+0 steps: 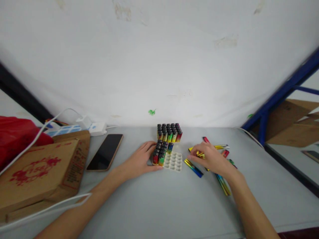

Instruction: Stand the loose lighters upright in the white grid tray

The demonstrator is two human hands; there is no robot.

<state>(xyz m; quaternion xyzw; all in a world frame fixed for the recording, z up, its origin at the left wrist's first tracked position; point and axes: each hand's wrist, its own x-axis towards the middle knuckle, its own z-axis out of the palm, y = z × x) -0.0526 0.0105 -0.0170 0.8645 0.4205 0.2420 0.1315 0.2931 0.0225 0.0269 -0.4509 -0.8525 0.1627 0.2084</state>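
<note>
My left hand (143, 157) spans the left side of a white tray (178, 167) with rows of pockets, thumb at its front edge and fingers behind. Black-topped, shiny coloured lighters (160, 159) stand upright in the left part of the tray, and a blue one (170, 148) stands just beside them. My right hand (206, 156) is closed over a pile of loose lighters, with a gold lighter (200, 154) at its fingertips. Left of that hand lies a blue-and-gold lighter (193, 168); under the wrist are blue-and-yellow ones (223, 185). Part of the pile is hidden.
A block of upright lighters (169, 132) stands behind the tray, near the wall. To the left lie a phone (106, 152), a cardboard box (37, 176), a power strip (97, 128) and white cables. A blue metal frame (263, 126) rises at right, with cardboard (291, 129) beyond.
</note>
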